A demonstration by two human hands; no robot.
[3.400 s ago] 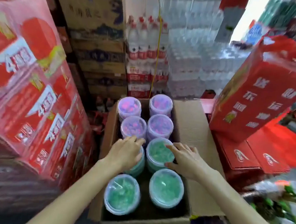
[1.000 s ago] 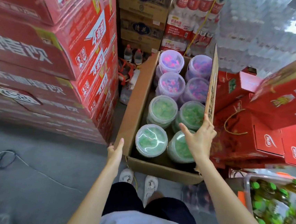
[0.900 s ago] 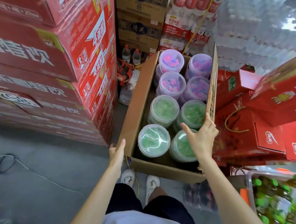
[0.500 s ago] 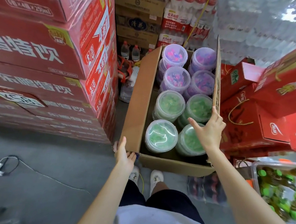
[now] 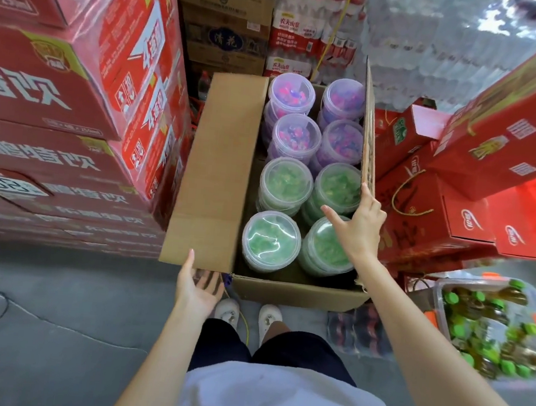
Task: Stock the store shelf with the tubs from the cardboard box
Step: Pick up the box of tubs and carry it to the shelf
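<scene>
**Eight lids showing, none lifted out yet**

Left hand (image 5: 197,289) lies open, palm up, fingertips at the near edge of the brown cardboard box's (image 5: 297,292) flat left flap (image 5: 218,165). Inside, packed touching: four green-filled clear round plastic tubs (image 5: 271,237) near, four purple-filled tubs (image 5: 291,95) far, seemingly with another layer beneath. Right hand (image 5: 361,225), fingers straight, presses the upright right flap (image 5: 370,124). The tubs are probably light, rigid and slick-lidded. Grip the wall under the lid rim.
</scene>
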